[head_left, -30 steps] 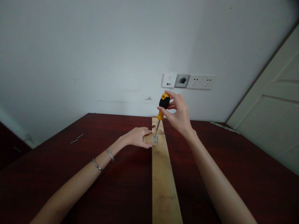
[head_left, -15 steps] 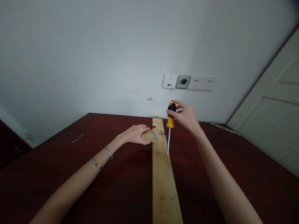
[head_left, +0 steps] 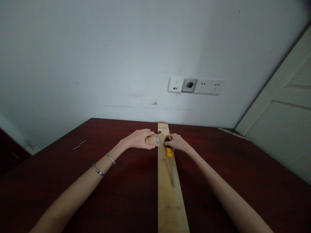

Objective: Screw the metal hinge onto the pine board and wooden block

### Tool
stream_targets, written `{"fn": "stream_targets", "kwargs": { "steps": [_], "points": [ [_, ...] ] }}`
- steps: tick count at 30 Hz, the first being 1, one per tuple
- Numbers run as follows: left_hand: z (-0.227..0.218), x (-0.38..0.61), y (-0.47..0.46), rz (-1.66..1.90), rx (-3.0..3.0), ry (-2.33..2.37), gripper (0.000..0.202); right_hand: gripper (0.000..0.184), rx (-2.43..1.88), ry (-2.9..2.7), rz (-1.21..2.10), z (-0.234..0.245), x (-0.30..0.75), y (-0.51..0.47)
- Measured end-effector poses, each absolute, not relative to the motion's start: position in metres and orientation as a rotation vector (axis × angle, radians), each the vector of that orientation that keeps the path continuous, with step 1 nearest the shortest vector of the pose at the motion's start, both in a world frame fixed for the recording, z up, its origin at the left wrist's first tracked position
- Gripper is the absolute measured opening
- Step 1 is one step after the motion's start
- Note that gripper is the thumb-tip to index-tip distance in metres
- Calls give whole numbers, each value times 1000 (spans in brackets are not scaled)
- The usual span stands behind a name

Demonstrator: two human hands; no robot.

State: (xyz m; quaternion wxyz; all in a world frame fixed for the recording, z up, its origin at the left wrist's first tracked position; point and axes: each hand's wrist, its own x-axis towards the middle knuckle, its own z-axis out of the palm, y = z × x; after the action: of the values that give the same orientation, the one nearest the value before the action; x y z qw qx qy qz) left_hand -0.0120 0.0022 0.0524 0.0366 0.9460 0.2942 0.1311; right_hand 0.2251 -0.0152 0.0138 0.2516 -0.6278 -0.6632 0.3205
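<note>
Nearest us, the long plank (head_left: 170, 207) runs away down the middle of the desk (head_left: 114, 200), and we take our places from it. Over the plank, with its tip toward us, is the screwdriver (head_left: 169, 152); in this dim light we cannot tell whether its shaft touches the wood. Our right hand (head_left: 178, 142), reaching in from the right of the plank, has its fingers closed round the black part of the handle.

Our left hand (head_left: 139, 139) comes from the left of the plank, thumb and fingers curled about a small wooden block (head_left: 151, 140). The metal plate (head_left: 158, 139) on the block's end sits at the plank's left edge.

A second ago the screwdriver stood tip-down at that plate, handle up; now it has swung round, with the tip well apart from the plate. The block has also slipped a little leftward. For the work, this means nothing is being turned at the plate just now, though both things remain in our grip.

Well left of the plank lie two thin metal rods (head_left: 82, 142). Beyond the plank's far end rises the wall (head_left: 116, 64), with sockets (head_left: 209, 86) to the right of the plank's line.
</note>
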Motion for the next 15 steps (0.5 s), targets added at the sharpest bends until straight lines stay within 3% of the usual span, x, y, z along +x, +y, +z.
{"fn": "stream_targets", "kwargs": {
  "steps": [9, 15],
  "points": [
    [54, -11, 1, 391, 2896, 884, 57, 65, -1707, -1909, 834, 7, 229, -16],
    [54, -9, -2, 374, 2877, 871, 57, 41, -1617, -1975, 601, 18, 235, -16]
  ]
}}
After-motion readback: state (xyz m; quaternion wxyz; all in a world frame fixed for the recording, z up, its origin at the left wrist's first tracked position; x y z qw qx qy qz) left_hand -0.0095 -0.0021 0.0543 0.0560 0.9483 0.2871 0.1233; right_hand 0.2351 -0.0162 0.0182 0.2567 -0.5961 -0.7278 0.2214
